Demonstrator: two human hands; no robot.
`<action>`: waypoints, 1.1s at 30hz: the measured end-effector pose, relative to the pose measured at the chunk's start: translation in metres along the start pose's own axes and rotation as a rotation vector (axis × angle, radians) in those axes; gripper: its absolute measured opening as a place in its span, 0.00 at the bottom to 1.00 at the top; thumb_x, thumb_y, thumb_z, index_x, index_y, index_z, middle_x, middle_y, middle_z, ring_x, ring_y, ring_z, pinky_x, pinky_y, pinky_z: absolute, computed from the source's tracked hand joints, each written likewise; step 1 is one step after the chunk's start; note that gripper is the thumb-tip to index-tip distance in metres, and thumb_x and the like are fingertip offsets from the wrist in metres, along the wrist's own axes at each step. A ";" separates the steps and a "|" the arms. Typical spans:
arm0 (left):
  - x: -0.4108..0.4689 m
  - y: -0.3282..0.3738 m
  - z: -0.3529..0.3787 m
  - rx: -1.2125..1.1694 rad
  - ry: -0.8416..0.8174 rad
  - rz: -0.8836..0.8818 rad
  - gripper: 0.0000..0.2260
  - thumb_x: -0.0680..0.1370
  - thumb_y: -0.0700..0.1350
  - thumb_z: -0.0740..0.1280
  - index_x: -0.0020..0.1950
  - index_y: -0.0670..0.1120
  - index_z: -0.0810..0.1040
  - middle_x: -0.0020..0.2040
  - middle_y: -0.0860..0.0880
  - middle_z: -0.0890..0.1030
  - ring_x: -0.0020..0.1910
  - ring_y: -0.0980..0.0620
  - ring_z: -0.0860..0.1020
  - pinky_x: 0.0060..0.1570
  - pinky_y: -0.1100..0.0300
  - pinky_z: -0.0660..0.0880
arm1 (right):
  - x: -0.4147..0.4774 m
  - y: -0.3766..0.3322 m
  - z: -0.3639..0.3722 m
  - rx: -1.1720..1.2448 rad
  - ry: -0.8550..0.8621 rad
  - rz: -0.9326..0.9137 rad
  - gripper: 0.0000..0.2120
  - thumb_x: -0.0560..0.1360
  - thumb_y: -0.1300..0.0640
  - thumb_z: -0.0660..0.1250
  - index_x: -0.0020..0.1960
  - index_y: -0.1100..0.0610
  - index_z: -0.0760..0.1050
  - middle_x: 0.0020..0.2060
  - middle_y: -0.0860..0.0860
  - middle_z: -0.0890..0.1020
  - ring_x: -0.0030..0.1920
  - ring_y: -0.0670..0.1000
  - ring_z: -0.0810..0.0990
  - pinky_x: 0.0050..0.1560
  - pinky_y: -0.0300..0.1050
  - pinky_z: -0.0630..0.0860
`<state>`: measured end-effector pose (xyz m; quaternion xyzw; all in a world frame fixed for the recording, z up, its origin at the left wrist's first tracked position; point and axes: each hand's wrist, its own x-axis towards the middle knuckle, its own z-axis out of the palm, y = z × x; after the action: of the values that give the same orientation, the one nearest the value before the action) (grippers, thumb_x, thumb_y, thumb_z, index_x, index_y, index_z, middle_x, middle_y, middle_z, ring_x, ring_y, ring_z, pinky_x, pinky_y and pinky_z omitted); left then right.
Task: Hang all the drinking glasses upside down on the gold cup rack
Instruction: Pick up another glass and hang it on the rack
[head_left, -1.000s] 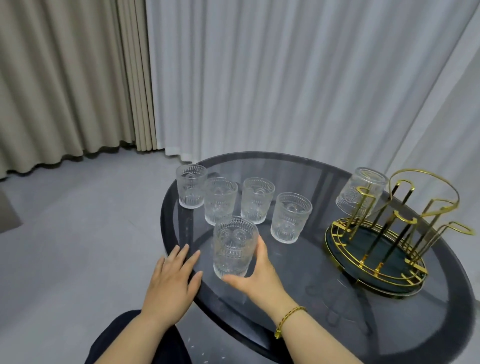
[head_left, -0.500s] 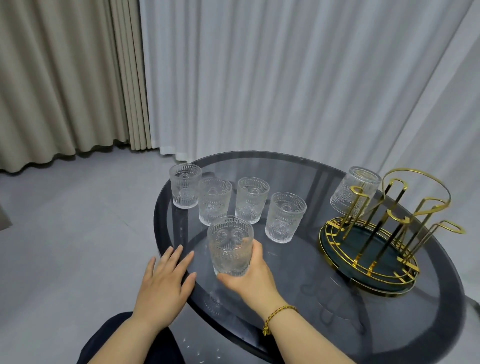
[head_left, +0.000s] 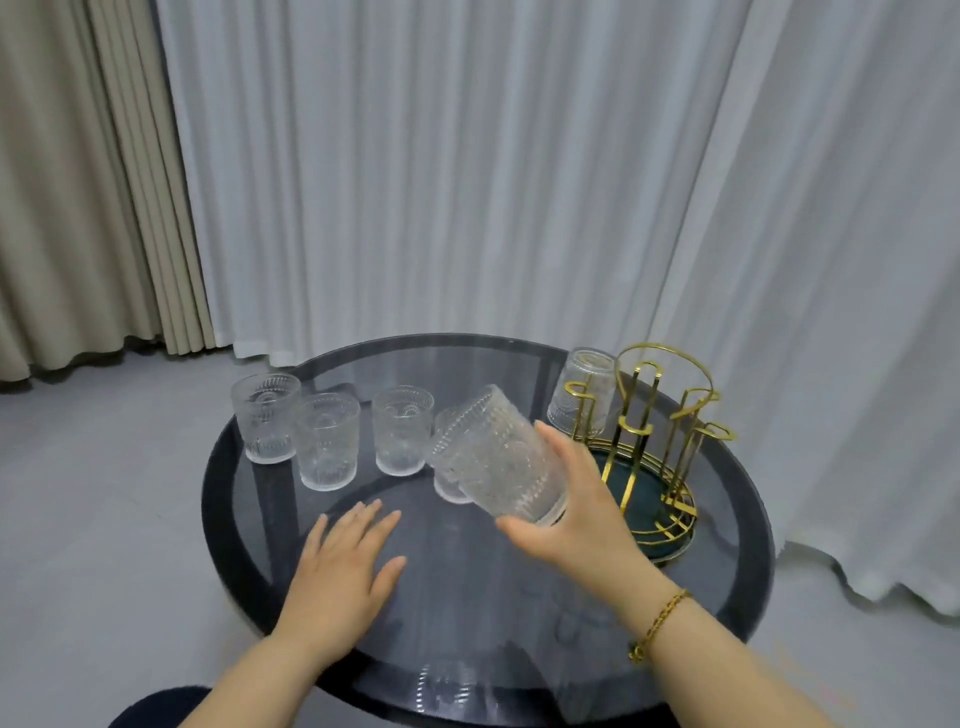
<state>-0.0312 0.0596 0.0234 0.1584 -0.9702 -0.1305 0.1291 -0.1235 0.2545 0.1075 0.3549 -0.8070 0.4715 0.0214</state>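
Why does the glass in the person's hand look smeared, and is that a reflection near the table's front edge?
Head view: the clear ribbed glass in the right hand is tilted and slightly motion-blurred; the round dark glass table mirrors faint ribbed shapes near its front edge; lighting is soft and even; the wide lens bends the white curtains.

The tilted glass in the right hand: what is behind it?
Behind the tilted glass held by the right hand stands another glass on the table. Only its left edge and base show; the rest is covered.
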 end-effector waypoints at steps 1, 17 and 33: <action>0.005 0.009 0.003 0.008 -0.013 0.026 0.22 0.79 0.55 0.52 0.73 0.54 0.52 0.77 0.52 0.51 0.75 0.56 0.49 0.74 0.54 0.41 | -0.002 -0.002 -0.019 -0.019 0.004 0.006 0.36 0.59 0.53 0.75 0.60 0.39 0.59 0.54 0.42 0.68 0.54 0.31 0.67 0.46 0.14 0.61; 0.042 0.063 0.045 -0.124 -0.116 0.183 0.41 0.62 0.67 0.38 0.71 0.50 0.61 0.73 0.50 0.63 0.73 0.53 0.58 0.73 0.54 0.53 | 0.068 -0.032 -0.219 -0.240 0.335 0.109 0.29 0.59 0.57 0.76 0.52 0.49 0.62 0.46 0.46 0.70 0.39 0.45 0.74 0.38 0.40 0.73; 0.050 0.065 0.040 -0.011 -0.015 0.221 0.40 0.76 0.63 0.34 0.36 0.47 0.84 0.37 0.47 0.86 0.34 0.49 0.84 0.57 0.61 0.65 | 0.163 0.031 -0.203 -0.500 0.194 0.240 0.38 0.63 0.58 0.73 0.68 0.58 0.57 0.67 0.58 0.67 0.64 0.56 0.68 0.56 0.42 0.66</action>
<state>-0.1068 0.1103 0.0154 0.0490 -0.9819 -0.1221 0.1363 -0.3250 0.3315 0.2572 0.1939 -0.9285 0.2889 0.1293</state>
